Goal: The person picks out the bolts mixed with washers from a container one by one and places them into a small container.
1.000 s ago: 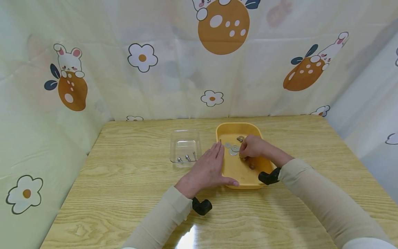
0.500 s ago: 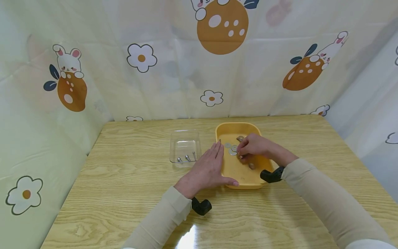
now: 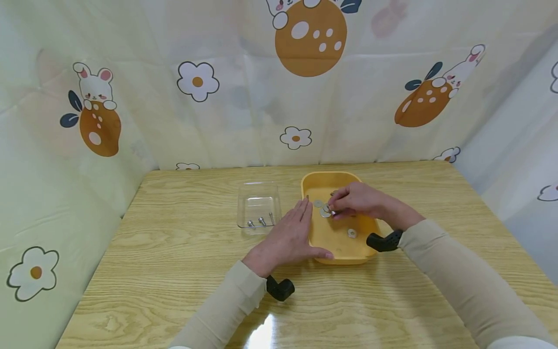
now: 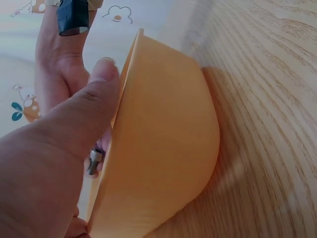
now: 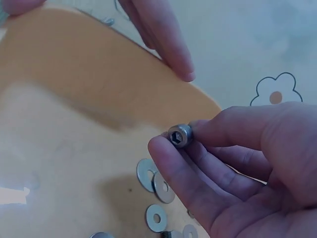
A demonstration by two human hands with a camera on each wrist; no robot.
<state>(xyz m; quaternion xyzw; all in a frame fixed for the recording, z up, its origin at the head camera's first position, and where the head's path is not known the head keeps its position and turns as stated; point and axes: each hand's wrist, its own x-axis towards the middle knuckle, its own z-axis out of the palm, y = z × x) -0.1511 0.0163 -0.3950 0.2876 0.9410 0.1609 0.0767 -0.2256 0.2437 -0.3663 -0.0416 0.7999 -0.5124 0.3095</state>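
My right hand (image 3: 364, 199) is over the yellow tray (image 3: 337, 249), pinching a metal socket-head bolt (image 5: 180, 136) between thumb and fingertip. The hex recess in its head shows in the right wrist view. Several flat washers (image 5: 156, 218) lie on the tray floor below the hand, and a single washer (image 3: 351, 233) sits apart, nearer the front. My left hand (image 3: 285, 240) rests along the tray's left side, fingers straight over the rim and thumb (image 4: 101, 87) at the near rim. Part of a threaded bolt (image 5: 167, 234) shows beside the washers.
Left of the tray stands a clear plastic box (image 3: 257, 189) with several bolts (image 3: 262, 221) in it. Both stand on a wood-grain table (image 3: 183, 252). A patterned curtain (image 3: 244, 121) hangs behind the table's far edge.
My right hand has risen a little and moved slightly left, and the bolt now shows between its fingertips. The front washer looks paler now. The left hand stays on the tray.
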